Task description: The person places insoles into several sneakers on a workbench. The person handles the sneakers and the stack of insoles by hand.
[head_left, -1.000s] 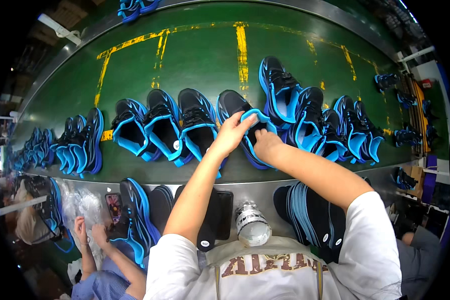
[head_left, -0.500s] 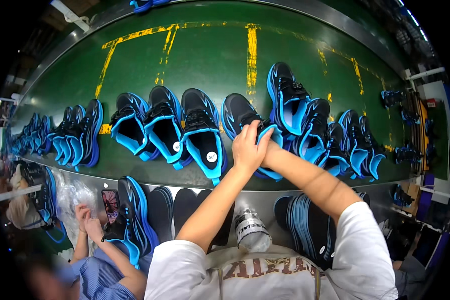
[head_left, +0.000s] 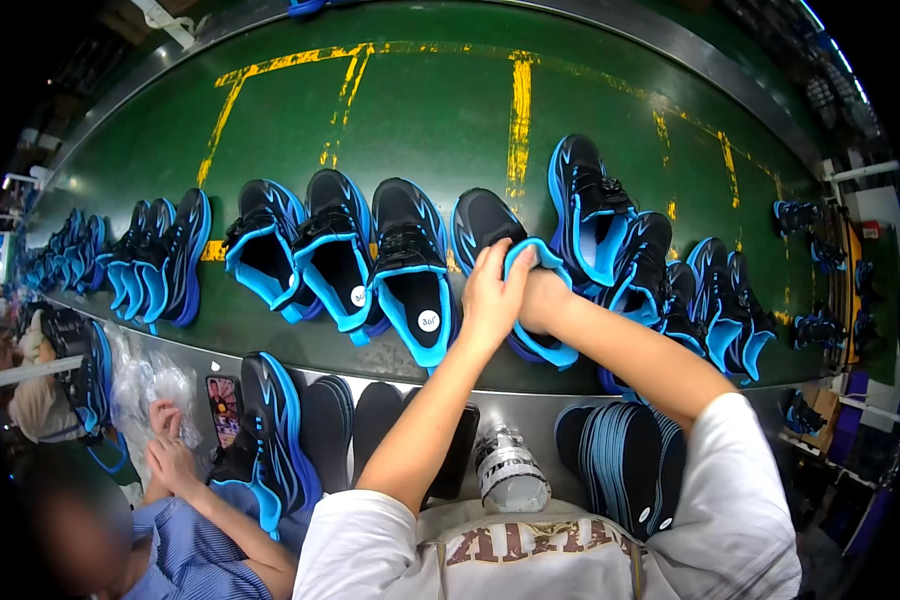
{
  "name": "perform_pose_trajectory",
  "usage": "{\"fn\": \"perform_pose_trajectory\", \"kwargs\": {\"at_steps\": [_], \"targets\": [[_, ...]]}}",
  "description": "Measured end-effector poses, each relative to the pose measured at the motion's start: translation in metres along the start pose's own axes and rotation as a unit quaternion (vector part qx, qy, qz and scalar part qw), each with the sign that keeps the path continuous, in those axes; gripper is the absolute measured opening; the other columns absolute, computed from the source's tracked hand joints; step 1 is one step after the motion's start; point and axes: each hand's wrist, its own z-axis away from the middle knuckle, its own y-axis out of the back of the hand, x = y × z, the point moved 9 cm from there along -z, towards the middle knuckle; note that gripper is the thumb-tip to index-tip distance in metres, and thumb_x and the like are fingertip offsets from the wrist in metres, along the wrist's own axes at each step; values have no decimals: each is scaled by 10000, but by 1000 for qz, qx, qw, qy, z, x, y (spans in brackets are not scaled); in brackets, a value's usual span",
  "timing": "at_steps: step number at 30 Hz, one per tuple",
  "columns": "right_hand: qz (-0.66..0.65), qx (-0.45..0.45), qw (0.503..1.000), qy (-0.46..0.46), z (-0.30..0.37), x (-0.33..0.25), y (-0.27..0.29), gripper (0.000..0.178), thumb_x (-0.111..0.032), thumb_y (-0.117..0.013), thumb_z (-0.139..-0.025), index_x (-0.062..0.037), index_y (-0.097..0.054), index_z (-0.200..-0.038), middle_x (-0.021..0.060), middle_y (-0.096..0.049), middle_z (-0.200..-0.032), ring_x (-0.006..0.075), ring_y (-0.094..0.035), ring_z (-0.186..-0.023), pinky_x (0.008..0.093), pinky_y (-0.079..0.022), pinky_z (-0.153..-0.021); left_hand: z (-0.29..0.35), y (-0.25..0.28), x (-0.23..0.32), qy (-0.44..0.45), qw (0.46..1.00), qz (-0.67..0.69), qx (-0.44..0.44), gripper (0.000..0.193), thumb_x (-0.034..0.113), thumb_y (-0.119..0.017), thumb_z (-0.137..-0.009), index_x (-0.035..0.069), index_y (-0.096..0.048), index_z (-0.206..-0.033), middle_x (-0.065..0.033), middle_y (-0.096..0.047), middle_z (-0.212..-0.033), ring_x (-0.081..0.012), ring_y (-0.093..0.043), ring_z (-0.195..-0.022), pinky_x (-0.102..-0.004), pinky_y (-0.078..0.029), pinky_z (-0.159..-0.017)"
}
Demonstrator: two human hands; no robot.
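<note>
A black sneaker with bright blue trim (head_left: 482, 218) stands on the green work surface in front of me, toe pointing away. My left hand (head_left: 494, 297) is closed on the upper edge of its opening, thumb against the blue lining. My right hand (head_left: 544, 302) reaches into the shoe; its fingers are hidden inside. Left of it stands a matching sneaker (head_left: 407, 222) with a black insole and a round white sticker (head_left: 428, 321). On the right, another sneaker (head_left: 575, 180) sits a little farther back, close to several more.
More sneakers (head_left: 180, 255) line the green belt (head_left: 420, 110) on the left. Along the near metal ledge lie stacked insoles (head_left: 610, 450), a clear bottle (head_left: 510, 472), a phone (head_left: 224, 410) and a sneaker (head_left: 270, 430). A co-worker's hands (head_left: 170, 450) are at lower left.
My right hand sits a little deeper in the sneaker, and its blue collar is spread wider. My left hand keeps its hold. The whole view has shifted slightly.
</note>
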Motion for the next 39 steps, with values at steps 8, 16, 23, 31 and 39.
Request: {"fn": "perform_pose_trajectory", "kwargs": {"at_steps": [8, 16, 23, 31, 39], "targets": [[-85, -63, 994, 7, 61, -17, -8, 523, -368, -330, -800, 64, -621, -847, 204, -615, -871, 267, -568, -926, 403, -146, -1066, 1, 17, 59, -235, 955, -157, 94, 340, 159, -682, -724, 60, -477, -977, -81, -445, -692, -246, -482, -579, -354, -375, -524], [-232, 506, 828, -61, 160, -18, -16, 173, -67, -651, -689, -8, -583, -838, 103, -501, -862, 281, -496, -832, 370, -422, -693, 32, 7, 89, -418, 857, -303, 13, 174, 113, -650, -719, 77, -577, -874, -30, -390, -610, -188, -432, -514, -306, -321, -477], [-220, 433, 869, -90, 191, -33, -41, 363, -77, -607, -734, -50, -545, -1090, 139, -481, -1037, 310, -473, -965, 390, -403, -834, 77, -2, 106, -454, 837, -302, -24, 236, 116, -606, -666, 61, -604, -895, -15, -439, -641, -147, -440, -537, -292, -326, -483], [-377, 335, 793, -342, 214, 57, -74, 649, -379, -641, -706, -183, -399, -1275, 257, -466, -1053, 419, -518, -936, 434, -430, -815, 29, 5, 57, -184, 956, -217, -72, 95, 102, -630, -764, 36, -588, -818, -80, -529, -822, -225, -570, -705, -296, -443, -611], [-209, 294, 884, -299, 187, 111, -93, 352, -296, -685, -639, -161, -573, -944, 192, -519, -899, 357, -554, -826, 418, -462, -727, 48, 18, 47, 132, 951, 218, -176, 84, 126, -464, -899, 56, -438, -862, -92, -622, -873, -30, -329, -428, -153, -270, -396]]}}
